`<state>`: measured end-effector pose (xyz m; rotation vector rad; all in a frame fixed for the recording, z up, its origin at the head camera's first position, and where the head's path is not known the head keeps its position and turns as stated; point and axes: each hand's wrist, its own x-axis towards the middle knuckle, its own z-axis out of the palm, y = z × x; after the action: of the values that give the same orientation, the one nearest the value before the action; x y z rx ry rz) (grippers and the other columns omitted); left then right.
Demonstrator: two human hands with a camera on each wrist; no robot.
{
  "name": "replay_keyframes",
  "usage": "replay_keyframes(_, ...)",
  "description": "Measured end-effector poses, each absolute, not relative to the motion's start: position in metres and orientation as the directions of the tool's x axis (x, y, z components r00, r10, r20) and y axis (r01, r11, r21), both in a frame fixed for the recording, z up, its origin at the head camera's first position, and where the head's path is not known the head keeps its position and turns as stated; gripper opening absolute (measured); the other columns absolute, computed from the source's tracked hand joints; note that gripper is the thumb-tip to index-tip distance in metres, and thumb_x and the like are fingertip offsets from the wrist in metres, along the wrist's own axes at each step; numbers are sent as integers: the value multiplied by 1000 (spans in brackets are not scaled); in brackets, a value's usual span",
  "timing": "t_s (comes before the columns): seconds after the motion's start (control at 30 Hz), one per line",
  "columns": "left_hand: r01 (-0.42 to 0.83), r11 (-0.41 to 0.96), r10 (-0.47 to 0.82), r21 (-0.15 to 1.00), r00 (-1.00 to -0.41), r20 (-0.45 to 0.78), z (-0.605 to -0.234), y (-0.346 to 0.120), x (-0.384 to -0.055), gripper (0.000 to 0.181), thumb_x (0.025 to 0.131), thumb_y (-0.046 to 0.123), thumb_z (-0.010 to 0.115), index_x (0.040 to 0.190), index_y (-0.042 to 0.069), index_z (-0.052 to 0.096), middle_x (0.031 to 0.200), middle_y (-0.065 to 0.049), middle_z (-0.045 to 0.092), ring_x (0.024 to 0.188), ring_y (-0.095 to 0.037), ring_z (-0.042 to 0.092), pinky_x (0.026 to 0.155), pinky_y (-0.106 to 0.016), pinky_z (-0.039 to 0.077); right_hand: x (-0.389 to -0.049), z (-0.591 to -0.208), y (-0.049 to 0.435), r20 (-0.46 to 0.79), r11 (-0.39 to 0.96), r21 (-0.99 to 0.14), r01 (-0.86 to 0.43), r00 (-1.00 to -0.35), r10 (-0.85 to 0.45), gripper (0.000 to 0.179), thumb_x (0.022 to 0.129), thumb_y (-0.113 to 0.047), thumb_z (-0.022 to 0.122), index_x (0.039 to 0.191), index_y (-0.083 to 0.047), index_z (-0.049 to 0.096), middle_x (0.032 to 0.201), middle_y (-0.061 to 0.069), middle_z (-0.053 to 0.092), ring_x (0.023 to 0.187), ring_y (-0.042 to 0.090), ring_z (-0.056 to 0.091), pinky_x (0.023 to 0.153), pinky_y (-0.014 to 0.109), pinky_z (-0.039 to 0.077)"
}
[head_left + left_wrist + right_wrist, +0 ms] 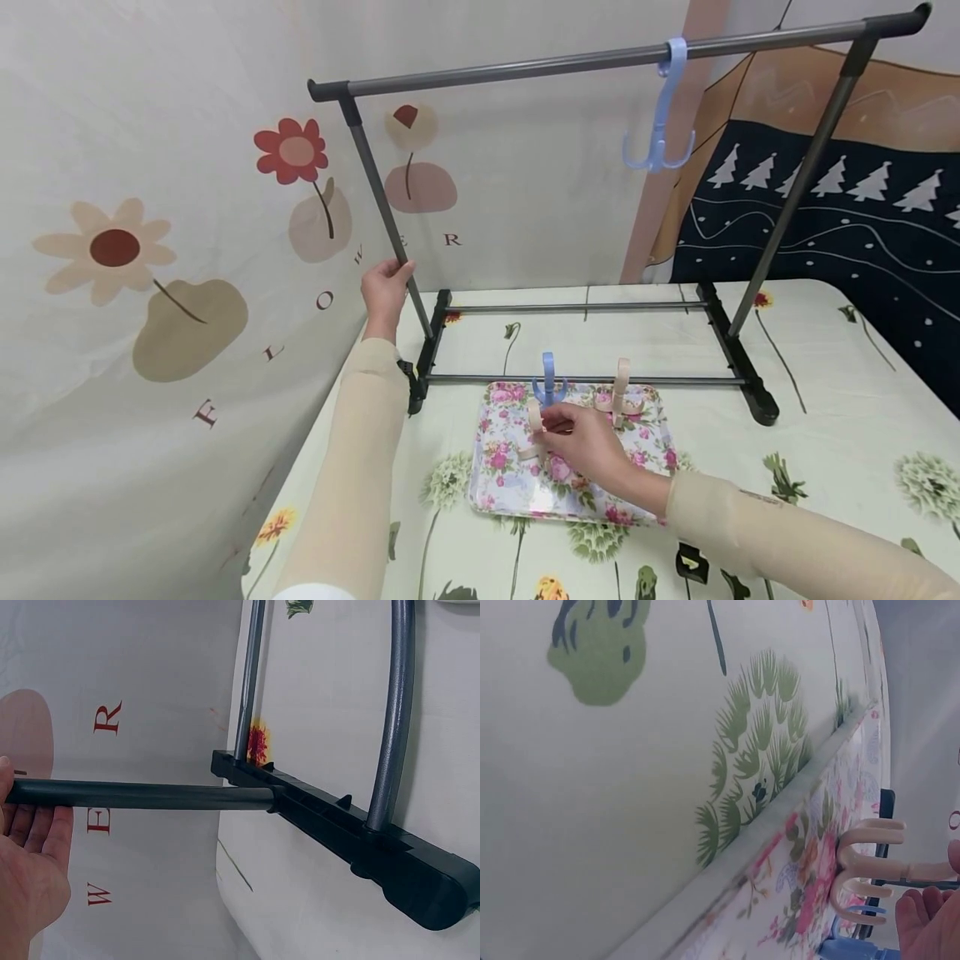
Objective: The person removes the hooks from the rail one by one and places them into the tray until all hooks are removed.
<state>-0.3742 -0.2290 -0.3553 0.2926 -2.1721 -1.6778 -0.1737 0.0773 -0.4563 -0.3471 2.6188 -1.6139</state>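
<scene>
My left hand (385, 293) grips the left upright post (150, 794) of a grey metal clothes rack, fingers behind the post and thumb at its front. Over a flower-patterned tray (498, 492), my right hand (588, 442) pinches a beige multi-prong hook (862, 864) by its stem, prongs toward the tray. Just behind that hand a blue hook (549, 371) lies on the tray. Another beige hook (620, 383) is to its right, also on the tray. From the rack's top bar (517, 67) hangs a light-blue hook (660, 108), right of the middle.
Black feet (759, 400) of the rack stand on a table with a flower-print cloth (840, 483). Two lower bars (697, 381) join the feet behind the tray. A printed curtain (187, 100) hangs close on the left, and a dark tree-patterned cloth (847, 225) is at the right.
</scene>
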Motion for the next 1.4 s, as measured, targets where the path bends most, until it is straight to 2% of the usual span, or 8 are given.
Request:
replay_keyframes(0.2, 63, 268, -388, 961, -906, 168, -355, -228, -375, 32, 96, 26, 69, 119, 5, 69, 117, -10, 68, 111, -22, 60, 97, -39, 46, -171, -443, 85, 75, 440, -886, -149, -981, -181, 32, 83, -14, 81, 112, -5, 72, 94, 0, 73, 85, 14, 68, 69, 24, 56)
replay_keyframes(0.4, 69, 270, -381, 961, -908, 172, -355, -228, -375, 32, 96, 27, 69, 119, 5, 69, 117, -9, 68, 113, -23, 59, 100, -41, 44, -168, -433, 94, 72, 417, -896, -154, -976, -206, 38, 82, -17, 82, 115, -3, 70, 99, 4, 73, 90, 17, 69, 74, 25, 56)
replay_keyframes(0.6, 65, 278, -384, 958, -907, 173, -356, -229, -376, 35, 95, 32, 69, 118, 6, 69, 116, -9, 68, 113, -22, 59, 101, -40, 43, -164, -424, 106, 117, 418, -885, -205, -967, -226, 35, 84, -17, 81, 114, -3, 70, 99, 4, 73, 89, 16, 69, 75, 25, 56)
replay_keyframes(0.8, 61, 272, -377, 960, -911, 165, -354, -229, -374, 37, 96, 30, 67, 121, 3, 67, 121, -12, 66, 117, -26, 57, 103, -42, 41, -167, -410, 118, 168, 423, -873, -245, -963, -211, 34, 86, -21, 79, 114, -4, 70, 99, 4, 73, 87, 14, 69, 72, 23, 55)
replay_keyframes(1.03, 54, 261, -368, 964, -917, 151, -348, -228, -370, 42, 98, 36, 61, 126, 5, 64, 123, -12, 63, 112, -24, 56, 97, -39, 44, -182, -378, 133, 224, 386, -883, -267, -963, -152, 35, 90, -23, 75, 118, -3, 68, 103, 8, 71, 89, 18, 68, 73, 23, 56)
replay_keyframes(1.2, 66, 288, -358, 955, -918, 172, -344, -226, -369, 41, 100, 34, 58, 129, 6, 62, 122, -13, 62, 111, -26, 57, 94, -40, 45, -198, -351, 147, 281, 395, -871, -291, -956, -85, 36, 92, -28, 73, 119, -3, 67, 107, 11, 71, 90, 13, 67, 77, 18, 53)
replay_keyframes(1.4, 69, 307, -365, 949, -913, 184, -343, -222, -370, 34, 100, 28, 59, 122, 2, 64, 119, -14, 63, 112, -27, 56, 97, -42, 44, -218, -323, 165, 370, 419, -848, -325, -929, 28, 40, 93, -33, 71, 119, -2, 68, 108, 12, 70, 87, 3, 64, 74, 13, 50)
